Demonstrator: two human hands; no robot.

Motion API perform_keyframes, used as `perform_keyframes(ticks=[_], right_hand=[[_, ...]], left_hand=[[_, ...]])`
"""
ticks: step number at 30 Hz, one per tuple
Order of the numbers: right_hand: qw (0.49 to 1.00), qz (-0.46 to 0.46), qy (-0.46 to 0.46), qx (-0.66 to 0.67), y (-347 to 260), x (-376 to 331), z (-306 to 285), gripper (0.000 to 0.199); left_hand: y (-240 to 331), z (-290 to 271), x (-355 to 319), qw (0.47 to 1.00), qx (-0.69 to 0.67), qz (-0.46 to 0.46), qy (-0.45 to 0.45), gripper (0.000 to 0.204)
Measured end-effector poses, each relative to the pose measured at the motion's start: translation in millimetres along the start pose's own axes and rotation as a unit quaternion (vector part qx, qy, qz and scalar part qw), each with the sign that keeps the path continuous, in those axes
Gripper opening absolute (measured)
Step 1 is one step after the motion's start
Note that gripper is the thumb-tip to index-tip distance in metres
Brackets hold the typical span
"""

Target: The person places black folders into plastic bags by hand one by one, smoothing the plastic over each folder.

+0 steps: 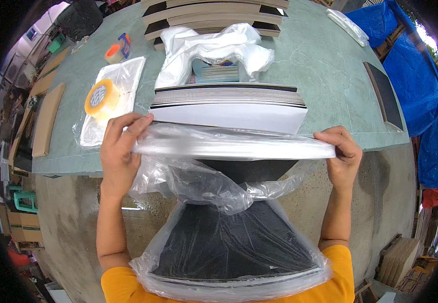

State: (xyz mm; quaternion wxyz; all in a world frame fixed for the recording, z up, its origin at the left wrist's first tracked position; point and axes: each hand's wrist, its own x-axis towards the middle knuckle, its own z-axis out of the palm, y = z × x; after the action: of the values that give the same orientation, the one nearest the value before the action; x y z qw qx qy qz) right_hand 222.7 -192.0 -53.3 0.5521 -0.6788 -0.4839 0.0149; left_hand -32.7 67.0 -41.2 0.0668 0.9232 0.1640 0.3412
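A long white-edged board [239,148] in clear plastic is stretched across in front of me. My left hand [120,151] grips its left end, fingers curled over the top edge. At the opposite end my right hand [341,156] is closed on it, thumb and fingers around the corner. Loose crumpled clear plastic film [199,187] hangs under the board. Closer to my body, a black panel [229,242] lies under clear plastic; whether it is joined to the held board, I cannot tell. Just beyond stands a stack of white and black boards [229,113].
On the green table [320,65] are crumpled white plastic [178,58], stacked panels [214,15] and, at left, a tape roll [100,98] on flat plastic bags [128,86]. An orange tape roll [113,53] sits farther back. A dark board [383,96] lies at right, near blue tarp [413,86].
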Motion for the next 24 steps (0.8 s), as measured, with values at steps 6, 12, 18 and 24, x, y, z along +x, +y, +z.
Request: perform_keyframes(ticks=[6,12,18,24], right_hand=[[0.88,0.249,-0.125,0.384,23,-17,-13,0.033],[0.767,0.568,-0.106,0.279,120,-152,46,0.022],[0.801,0.562,-0.146,0.147,117,-193,74,0.016],[0.797,0.553,-0.183,0.163,122,-194,73,0.016]], left_hand=[[-52,-9,-25,0.776,-0.541,-0.249,-0.209,0.02],[-47,86,-149,0.573,-0.543,-0.477,-0.387,0.024],[-36,115,-174,0.601,-0.489,-0.442,-0.452,0.027],[-65,76,-147,0.598,-0.467,-0.144,-0.635,0.031]])
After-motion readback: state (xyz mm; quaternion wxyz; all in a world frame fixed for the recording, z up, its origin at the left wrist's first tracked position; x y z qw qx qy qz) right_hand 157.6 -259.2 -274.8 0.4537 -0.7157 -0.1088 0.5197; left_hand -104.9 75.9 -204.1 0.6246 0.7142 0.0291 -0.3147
